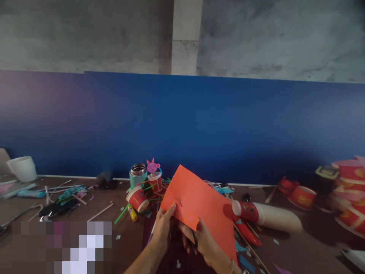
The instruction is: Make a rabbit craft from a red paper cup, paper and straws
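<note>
An orange paper sheet (199, 201) is held up over the brown table (299, 247), tilted, with a notch cut into its lower edge. My left hand (163, 228) pinches the sheet's lower left edge, thumb on top. My right hand (207, 245) is closed just under the notch around a dark looped handle that looks like scissors (195, 239); the blades are hidden behind the paper.
Behind the sheet stand a red paper cup (137, 199), a teal metal mug (138, 174) and a pink pig cutout (153, 166). A stack of cups (268, 216) lies to the right, with red bowls (302, 196) beyond. Straws and scraps litter the left; a white bucket (23, 168) sits at the far left.
</note>
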`<state>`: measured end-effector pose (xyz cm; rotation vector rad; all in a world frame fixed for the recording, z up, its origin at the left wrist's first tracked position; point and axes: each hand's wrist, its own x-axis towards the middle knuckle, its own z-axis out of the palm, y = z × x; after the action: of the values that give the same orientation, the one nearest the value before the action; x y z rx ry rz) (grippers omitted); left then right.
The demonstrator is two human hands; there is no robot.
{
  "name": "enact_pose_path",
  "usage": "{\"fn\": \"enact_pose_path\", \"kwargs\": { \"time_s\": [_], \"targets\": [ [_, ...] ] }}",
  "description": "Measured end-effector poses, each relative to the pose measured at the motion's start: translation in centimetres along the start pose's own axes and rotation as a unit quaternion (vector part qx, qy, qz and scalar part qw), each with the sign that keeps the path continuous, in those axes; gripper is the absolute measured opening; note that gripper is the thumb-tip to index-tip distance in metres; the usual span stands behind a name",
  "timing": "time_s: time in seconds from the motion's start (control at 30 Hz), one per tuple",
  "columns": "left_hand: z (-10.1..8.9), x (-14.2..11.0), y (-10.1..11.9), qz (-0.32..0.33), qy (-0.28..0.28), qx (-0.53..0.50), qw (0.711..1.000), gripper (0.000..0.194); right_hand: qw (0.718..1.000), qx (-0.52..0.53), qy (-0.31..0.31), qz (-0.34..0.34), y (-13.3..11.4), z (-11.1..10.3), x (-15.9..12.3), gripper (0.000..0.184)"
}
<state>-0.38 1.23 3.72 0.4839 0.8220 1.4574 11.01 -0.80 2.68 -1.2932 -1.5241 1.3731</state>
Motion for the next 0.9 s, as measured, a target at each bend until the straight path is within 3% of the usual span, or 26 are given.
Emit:
{"fn": "enact_pose_path", "kwargs": {
  "time_s": [0.2, 0.33, 0.5, 0.9],
  "targets": [
    [-0.2, 0.3, -0.1, 0.022, -0.048, -0.03, 0.998, 0.032, 0.999, -0.005, 0.011, 0.046, -1.2, 0.0, -0.3, 0.044],
    [-0.6, 0.9, -0.5, 0.036, -0.081, -0.048, 0.995, 0.026, 0.999, 0.003, 0.003, 0.037, -2.0, -0.2, -0.6, 0.044],
    [-0.7, 1.1, -0.3, 0.03, -0.084, -0.04, 0.995, 0.023, 0.998, -0.012, -0.006, 0.067, -3.2, -1.1, -0.9, 0.037],
    [-0.4, 0.5, 0.1, -0.008, -0.1, -0.011, 0.995, 0.026, 0.99, -0.011, -0.116, 0.082, -3.6, -5.5, -0.8, 0.015]
  ]
}}
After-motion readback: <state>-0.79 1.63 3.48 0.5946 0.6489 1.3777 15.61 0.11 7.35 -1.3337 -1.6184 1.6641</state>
